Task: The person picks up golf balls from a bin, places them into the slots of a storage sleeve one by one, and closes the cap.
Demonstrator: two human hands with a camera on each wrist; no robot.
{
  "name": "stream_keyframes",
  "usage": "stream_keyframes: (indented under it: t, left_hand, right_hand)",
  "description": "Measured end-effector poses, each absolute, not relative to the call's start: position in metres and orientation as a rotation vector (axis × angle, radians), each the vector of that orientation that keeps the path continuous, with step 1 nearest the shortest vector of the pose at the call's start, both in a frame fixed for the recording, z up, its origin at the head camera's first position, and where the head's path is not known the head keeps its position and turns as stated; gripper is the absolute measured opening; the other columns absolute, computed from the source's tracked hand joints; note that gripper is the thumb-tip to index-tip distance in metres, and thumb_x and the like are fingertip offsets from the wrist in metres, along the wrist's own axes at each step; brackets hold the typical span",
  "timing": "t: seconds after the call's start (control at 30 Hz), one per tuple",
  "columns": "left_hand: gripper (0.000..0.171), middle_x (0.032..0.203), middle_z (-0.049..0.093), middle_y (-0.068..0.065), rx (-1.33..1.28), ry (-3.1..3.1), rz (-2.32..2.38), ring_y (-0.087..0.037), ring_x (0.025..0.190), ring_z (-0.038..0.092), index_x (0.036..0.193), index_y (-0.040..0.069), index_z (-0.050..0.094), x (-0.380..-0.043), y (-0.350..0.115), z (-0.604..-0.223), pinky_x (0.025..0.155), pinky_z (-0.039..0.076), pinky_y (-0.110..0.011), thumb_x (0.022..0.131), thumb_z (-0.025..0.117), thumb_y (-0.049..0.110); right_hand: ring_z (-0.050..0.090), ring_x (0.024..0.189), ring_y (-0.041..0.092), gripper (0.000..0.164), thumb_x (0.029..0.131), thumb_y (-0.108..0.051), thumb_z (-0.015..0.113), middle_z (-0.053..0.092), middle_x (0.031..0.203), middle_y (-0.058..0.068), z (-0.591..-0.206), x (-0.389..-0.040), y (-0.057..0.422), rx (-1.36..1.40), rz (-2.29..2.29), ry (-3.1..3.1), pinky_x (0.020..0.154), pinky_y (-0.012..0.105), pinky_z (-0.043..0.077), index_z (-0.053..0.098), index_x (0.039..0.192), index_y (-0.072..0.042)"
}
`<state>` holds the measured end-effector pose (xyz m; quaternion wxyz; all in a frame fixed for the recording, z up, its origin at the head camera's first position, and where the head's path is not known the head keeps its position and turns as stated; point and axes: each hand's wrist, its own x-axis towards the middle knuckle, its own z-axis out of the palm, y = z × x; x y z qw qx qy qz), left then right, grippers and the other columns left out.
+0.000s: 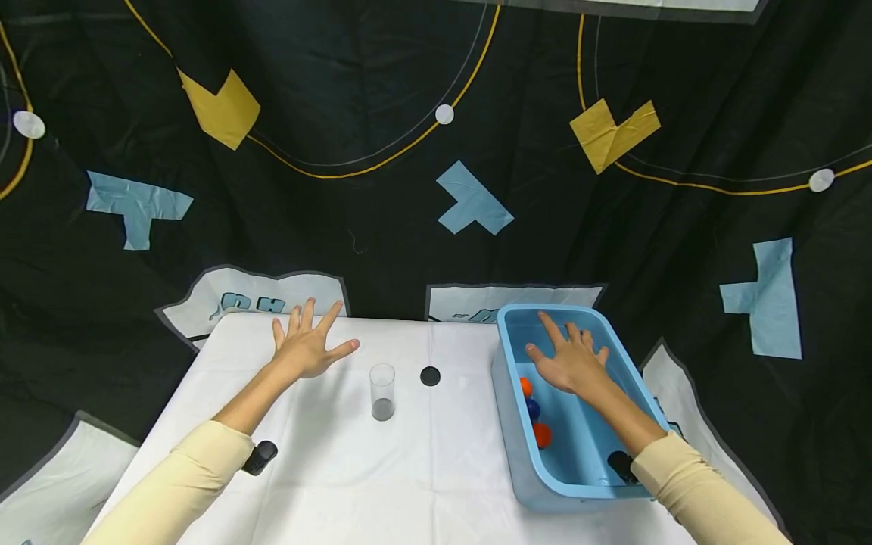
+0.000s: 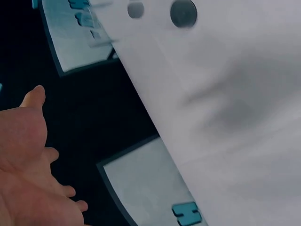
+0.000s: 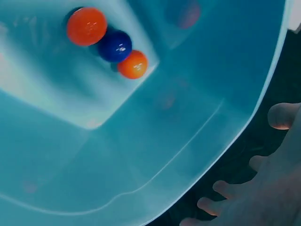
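My left hand (image 1: 304, 352) hovers over the white table with fingers spread, to the left of a clear glass cylinder (image 1: 382, 382) standing upright. In the left wrist view the left palm (image 2: 23, 165) shows with nothing in it. My right hand (image 1: 572, 365), fingers also spread, is held above a light blue bin (image 1: 507, 431). Inside the bin, along its left side, lie an orange ball (image 3: 133, 64), a dark blue ball (image 3: 114, 46) and a red-orange ball (image 3: 87, 26). Seen from the right wrist, that hand's fingers (image 3: 225, 189) hold nothing.
A black round spot (image 1: 430, 376) lies on the white table (image 1: 381, 484) between the cylinder and the bin. Behind hangs a black cloth (image 1: 381, 242) with blue and yellow tape pieces. White printed sheets (image 1: 511, 299) show along the table's far edge.
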<state>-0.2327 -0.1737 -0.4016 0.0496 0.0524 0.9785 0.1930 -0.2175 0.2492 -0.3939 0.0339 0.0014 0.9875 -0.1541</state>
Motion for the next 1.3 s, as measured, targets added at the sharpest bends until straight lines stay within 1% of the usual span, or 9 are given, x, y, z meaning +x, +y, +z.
stream_keyframes:
  t: [0.1, 0.2, 0.3, 0.43, 0.67, 0.77, 0.93, 1.17, 1.3]
  left_hand:
    - [0.086, 0.164, 0.008, -0.036, 0.237, 2.962, 0.611, -0.056, 0.150, 0.008, 0.162, 0.012, 0.019, -0.230, -0.165, -0.400, 0.116, 0.000, -0.075, 0.097, 0.059, 0.053]
    - [0.088, 0.161, 0.015, -0.038, 0.310, 2.920, 0.654, -0.058, 0.149, 0.016, 0.162, 0.010, 0.020, -0.227, -0.157, -0.399, 0.117, 0.008, -0.074, 0.096, 0.063, 0.050]
    - [0.089, 0.159, 0.017, -0.041, 0.367, 2.839, 0.726, -0.061, 0.146, 0.019, 0.162, 0.008, 0.019, -0.224, -0.153, -0.399, 0.115, 0.018, -0.074, 0.095, 0.067, 0.044]
    - [0.096, 0.160, 0.018, -0.040, 0.397, 2.727, 0.813, -0.061, 0.144, 0.025, 0.162, 0.010, 0.016, -0.219, -0.150, -0.403, 0.110, 0.029, -0.074, 0.092, 0.072, 0.042]
    - [0.102, 0.159, 0.035, -0.029, 0.346, 2.658, 0.843, -0.054, 0.137, 0.045, 0.161, 0.011, 0.021, -0.216, -0.149, -0.419, 0.109, 0.039, -0.066, 0.084, 0.080, 0.044]
    - [0.105, 0.158, 0.037, -0.028, 0.320, 2.632, 0.882, -0.052, 0.137, 0.046, 0.161, 0.012, 0.024, -0.217, -0.150, -0.428, 0.109, 0.039, -0.064, 0.080, 0.083, 0.042]
    - [0.104, 0.150, 0.045, -0.032, 0.270, 2.612, 0.954, -0.053, 0.135, 0.047, 0.158, 0.011, 0.033, -0.219, -0.150, -0.447, 0.104, 0.042, -0.067, 0.074, 0.089, 0.037]
    - [0.099, 0.140, 0.056, -0.031, 0.213, 2.616, 1.046, -0.049, 0.127, 0.056, 0.152, 0.006, 0.043, -0.218, -0.147, -0.475, 0.100, 0.047, -0.063, 0.070, 0.093, 0.030]
    - [0.093, 0.132, 0.063, -0.029, 0.207, 2.638, 1.099, -0.046, 0.120, 0.062, 0.147, 0.004, 0.049, -0.219, -0.145, -0.485, 0.098, 0.049, -0.062, 0.067, 0.094, 0.024]
  right_hand:
    - [0.019, 0.146, 0.060, 0.074, 0.101, -0.048, 0.047, 0.021, 0.163, 0.032, -0.392, -0.217, 0.242, -0.031, -0.593, 3.016, 0.109, 0.082, 0.014, 0.019, 0.163, -0.018]
    - [0.029, 0.144, 0.059, 0.075, 0.099, -0.042, 0.055, 0.026, 0.162, 0.031, -0.390, -0.217, 0.237, -0.066, -0.759, 2.973, 0.107, 0.079, 0.027, 0.022, 0.161, -0.015]
    - [0.038, 0.139, 0.058, 0.075, 0.097, -0.036, 0.061, 0.032, 0.159, 0.030, -0.388, -0.217, 0.232, -0.067, -0.887, 2.910, 0.100, 0.076, 0.039, 0.025, 0.159, -0.014]
    - [0.047, 0.133, 0.053, 0.071, 0.095, -0.030, 0.065, 0.041, 0.153, 0.029, -0.383, -0.215, 0.228, -0.038, -0.982, 2.863, 0.096, 0.069, 0.047, 0.032, 0.157, -0.015]
    - [0.055, 0.127, 0.046, 0.067, 0.089, -0.020, 0.073, 0.052, 0.145, 0.027, -0.376, -0.213, 0.225, -0.006, -1.119, 2.837, 0.096, 0.063, 0.051, 0.044, 0.149, -0.008]
    - [0.057, 0.124, 0.045, 0.065, 0.088, -0.018, 0.075, 0.054, 0.143, 0.027, -0.374, -0.213, 0.226, 0.020, -1.149, 2.801, 0.097, 0.063, 0.051, 0.048, 0.146, -0.007]
    - [0.061, 0.117, 0.042, 0.061, 0.086, -0.016, 0.077, 0.059, 0.135, 0.025, -0.378, -0.212, 0.227, 0.046, -1.188, 2.750, 0.096, 0.061, 0.052, 0.053, 0.141, -0.005]
    - [0.067, 0.100, 0.032, 0.056, 0.085, -0.016, 0.078, 0.063, 0.125, 0.023, -0.385, -0.212, 0.234, 0.079, -1.240, 2.691, 0.093, 0.052, 0.056, 0.056, 0.135, -0.003]
    - [0.067, 0.096, 0.029, 0.053, 0.086, -0.016, 0.078, 0.065, 0.118, 0.021, -0.386, -0.214, 0.237, 0.082, -1.235, 2.701, 0.090, 0.048, 0.058, 0.057, 0.132, -0.003]
